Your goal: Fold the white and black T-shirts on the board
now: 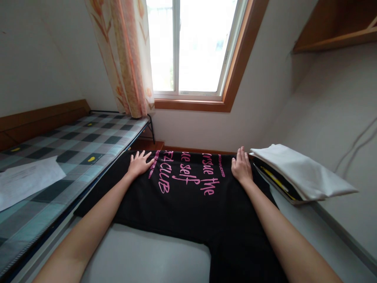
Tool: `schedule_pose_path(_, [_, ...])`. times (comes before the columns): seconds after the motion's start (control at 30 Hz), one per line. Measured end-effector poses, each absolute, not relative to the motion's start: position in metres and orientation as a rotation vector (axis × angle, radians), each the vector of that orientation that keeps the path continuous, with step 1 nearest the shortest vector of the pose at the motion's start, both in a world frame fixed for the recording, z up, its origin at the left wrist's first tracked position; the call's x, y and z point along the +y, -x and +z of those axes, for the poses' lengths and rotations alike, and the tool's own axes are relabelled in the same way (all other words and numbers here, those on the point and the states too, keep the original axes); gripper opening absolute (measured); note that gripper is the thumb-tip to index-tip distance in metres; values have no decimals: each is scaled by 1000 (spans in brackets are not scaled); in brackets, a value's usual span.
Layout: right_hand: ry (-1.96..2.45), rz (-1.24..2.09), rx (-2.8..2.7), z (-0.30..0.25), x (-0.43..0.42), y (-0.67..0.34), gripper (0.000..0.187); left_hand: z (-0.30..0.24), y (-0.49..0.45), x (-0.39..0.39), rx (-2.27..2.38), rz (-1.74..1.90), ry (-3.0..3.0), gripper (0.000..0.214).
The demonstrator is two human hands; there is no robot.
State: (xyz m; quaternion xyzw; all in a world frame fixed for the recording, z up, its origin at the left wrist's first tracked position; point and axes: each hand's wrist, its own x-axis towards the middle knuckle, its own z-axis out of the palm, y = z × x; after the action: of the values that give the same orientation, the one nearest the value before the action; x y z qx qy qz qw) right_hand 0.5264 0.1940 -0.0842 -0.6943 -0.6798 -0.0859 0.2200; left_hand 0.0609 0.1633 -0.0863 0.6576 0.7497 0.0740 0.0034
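Item 1: black shirt [182,204] with pink lettering, lying flat on a pale surface [141,255]; whether that is a tabletop or bedding cannot be told. The cloth is running from its far edge back toward the person, spreading widest at that edge.

Item 2: left hand [139,163], lying palm-down on the shirt's far-left part, fingers [140,155] spread, gripping nothing.

Item 3: right hand [241,167], pressing flat on the shirt's far-right part, fingers close together. Both hands are reaching equally far, with the lettering lying between them.

Item 4: folded white cloth [297,169], sitting just right of the shirt on a dark item.

Item 5: checked bed [88,137], standing left of the shirt.

Item 6: window [191,47] and curtain [126,55], showing beyond the shirt.
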Motion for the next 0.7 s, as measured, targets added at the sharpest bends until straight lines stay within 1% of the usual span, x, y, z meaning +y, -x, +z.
schedule_pose_path(0.13, [1832,-427,-1943,-81,183,-522,54,-85,-62,162,2358,235,-2064,71])
schedule_pose_path(0.27, [1891,-531,-2012,-80,177,-521,46,-85,-65,159,2383,214,-2057,68])
schedule_pose_path(0.5, [1898,-347,-2013,-85,156,-522,35,-85,-71,146,2381,139,-2036,69])
schedule_pose_path(0.6, [1907,-259,-2030,-86,140,-522,37,-82,-74,133,2375,152,-2015,72])
schedule_pose_path(0.7, [2027,-245,-1937,-86,123,-522,44,-79,-77,120,2438,211,-1943,78])
